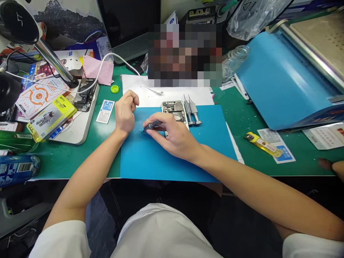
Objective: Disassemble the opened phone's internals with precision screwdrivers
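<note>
Far left on the green table (107, 165): yellow battery box (52, 116), lying flat on a pile. Dark phone part (86, 94) up and right of it, on a white base (83, 130). Then the green cap (114, 89), with a blue-and-white card (105, 111) below it.

Left hand (125, 111) is over the left edge of the blue mat (172, 165), fingers curled in loosely; can't tell if they grip anything. White cable (139, 75) arcs above it, plug end on the white paper (166, 94).

Right hand (174, 136) pinches a dark tool (153, 125) between thumb and fingers, tilted, tip down-left at the mat. Opened phone (177, 109) is at the mat's upper middle, internals exposed, lower part hidden by that hand. Two grey screwdrivers (192, 109) lie just right of it, tips up.

Further right: yellow tube-like item (262, 143) partly over another card (283, 150).
</note>
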`<state>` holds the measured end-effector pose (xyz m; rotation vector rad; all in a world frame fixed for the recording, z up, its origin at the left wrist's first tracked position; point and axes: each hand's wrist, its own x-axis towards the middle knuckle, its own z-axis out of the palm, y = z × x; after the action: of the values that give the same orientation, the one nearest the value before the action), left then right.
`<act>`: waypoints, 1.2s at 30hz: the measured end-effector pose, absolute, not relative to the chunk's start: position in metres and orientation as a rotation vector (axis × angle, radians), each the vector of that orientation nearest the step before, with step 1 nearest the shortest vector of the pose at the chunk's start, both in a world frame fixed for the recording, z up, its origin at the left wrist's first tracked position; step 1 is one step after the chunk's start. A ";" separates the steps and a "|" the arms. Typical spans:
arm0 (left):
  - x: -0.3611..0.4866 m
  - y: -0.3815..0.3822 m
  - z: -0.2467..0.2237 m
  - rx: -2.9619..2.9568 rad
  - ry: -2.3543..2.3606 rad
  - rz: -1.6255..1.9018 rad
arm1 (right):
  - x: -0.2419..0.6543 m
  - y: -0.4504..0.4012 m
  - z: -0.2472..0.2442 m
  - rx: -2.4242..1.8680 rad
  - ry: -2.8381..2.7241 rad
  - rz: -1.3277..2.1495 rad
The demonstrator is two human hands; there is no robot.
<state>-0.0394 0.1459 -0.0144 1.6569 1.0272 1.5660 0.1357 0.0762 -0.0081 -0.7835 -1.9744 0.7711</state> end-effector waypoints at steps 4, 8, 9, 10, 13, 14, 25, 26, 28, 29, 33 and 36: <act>-0.041 0.143 -0.013 1.711 1.059 1.516 | 0.144 0.076 -0.001 -0.773 -1.911 0.789; -0.039 0.134 -0.007 1.953 1.148 1.324 | 0.172 0.087 0.008 -0.768 -1.813 0.779; -0.037 0.131 -0.005 2.037 1.150 1.276 | 0.181 0.091 0.009 -0.757 -1.798 0.755; -0.035 0.128 -0.003 2.130 1.132 1.236 | 0.189 0.096 0.009 -0.739 -1.784 0.722; -0.027 0.120 0.000 2.404 1.028 1.181 | 0.208 0.112 0.003 -0.691 -1.725 0.626; -0.025 0.119 0.000 2.471 1.007 1.174 | 0.210 0.116 0.000 -0.681 -1.697 0.604; -0.016 0.117 -0.004 2.751 1.037 1.044 | 0.205 0.113 -0.009 -0.611 -1.513 0.677; -0.016 0.117 -0.004 2.748 1.030 1.042 | 0.206 0.112 -0.008 -0.624 -1.506 0.671; -0.016 0.117 -0.004 2.735 1.025 1.051 | 0.207 0.111 -0.007 -0.648 -1.492 0.666; -0.016 0.117 -0.004 2.730 1.028 1.052 | 0.207 0.110 -0.007 -0.655 -1.488 0.672; -0.017 0.116 -0.004 2.730 1.018 1.041 | 0.206 0.109 -0.009 -0.654 -1.485 0.707; -0.017 0.115 -0.004 2.744 0.983 1.043 | 0.205 0.107 -0.008 -0.638 -1.511 0.729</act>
<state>-0.0172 0.1154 -0.0039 2.7444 0.9830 1.0432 0.2050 0.1071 -0.0085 -0.6377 -1.5106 0.7291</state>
